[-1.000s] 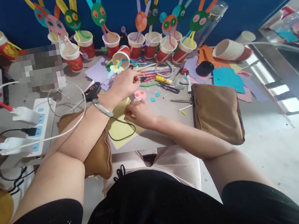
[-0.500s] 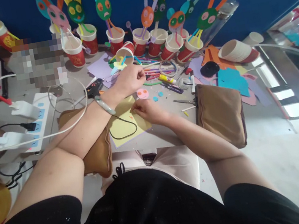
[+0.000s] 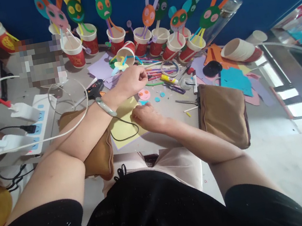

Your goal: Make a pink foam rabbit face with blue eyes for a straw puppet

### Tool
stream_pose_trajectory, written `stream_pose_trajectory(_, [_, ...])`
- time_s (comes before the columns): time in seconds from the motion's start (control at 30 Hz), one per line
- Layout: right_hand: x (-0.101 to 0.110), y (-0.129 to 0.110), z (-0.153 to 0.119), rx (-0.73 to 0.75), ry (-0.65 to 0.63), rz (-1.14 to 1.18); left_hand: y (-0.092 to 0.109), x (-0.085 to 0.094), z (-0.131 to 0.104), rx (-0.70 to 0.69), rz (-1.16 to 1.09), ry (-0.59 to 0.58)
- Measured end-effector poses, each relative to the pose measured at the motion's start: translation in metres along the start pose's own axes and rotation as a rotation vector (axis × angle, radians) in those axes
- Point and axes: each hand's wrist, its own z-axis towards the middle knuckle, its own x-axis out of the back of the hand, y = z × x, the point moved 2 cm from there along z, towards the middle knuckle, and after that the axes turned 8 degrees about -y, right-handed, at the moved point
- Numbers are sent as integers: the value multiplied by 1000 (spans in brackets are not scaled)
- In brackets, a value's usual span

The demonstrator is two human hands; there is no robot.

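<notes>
While the left hand (image 3: 133, 81) extends past the glue gun (image 3: 96, 88), its fingers are curled inward; cannot tell whether they grasp anything. Right hand (image 3: 152, 118) lies nearer the body, at the right side of the yellow sheet (image 3: 123, 128); fingers bent downward, contents hidden, grip cannot be told. Pink paper disc (image 3: 144, 94) with orange eyes lies flat on the surface (image 3: 175, 120), between the two hands. Blue paper piece (image 3: 143, 102) sits between this disc and the right hand; contact with the fingers unclear. Two small blue discs (image 3: 157, 99) lie just to the right, apart from both hands. Scissors (image 3: 187, 102) farther right, by the brown cushion (image 3: 224, 115). Behind: a row of red-and-white paper cups (image 3: 143, 44), several holding paper animal figures (image 3: 148, 16) with long ears.
</notes>
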Motion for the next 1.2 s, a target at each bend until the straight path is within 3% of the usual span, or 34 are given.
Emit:
stream_pose_trajectory(0.13, [-6,18,1,91,97,240,2,1,-2,2,-10,-5])
stream_pose_trajectory(0.27, [-3,54,-1,151,223,808,4,3,-2,-12,-31,-6])
stream_pose_trajectory(0.4, [7,82,-5,98,302,1256,8,5,-3,-33,-88,-31])
stream_pose_trajectory(0.57, [10,99,-5,20,412,1605,11,5,-4,-6,-170,-60])
stream_pose_trajectory(0.77, [8,112,-4,-1,491,1717,13,0,-4,2,-266,-100])
stream_pose_trajectory(1.0, [8,114,-9,-15,434,1732,11,-6,-6,25,-284,-177])
stream_pose_trajectory(1.2, [8,121,-9,-13,509,1500,9,-6,-6,70,-154,-199])
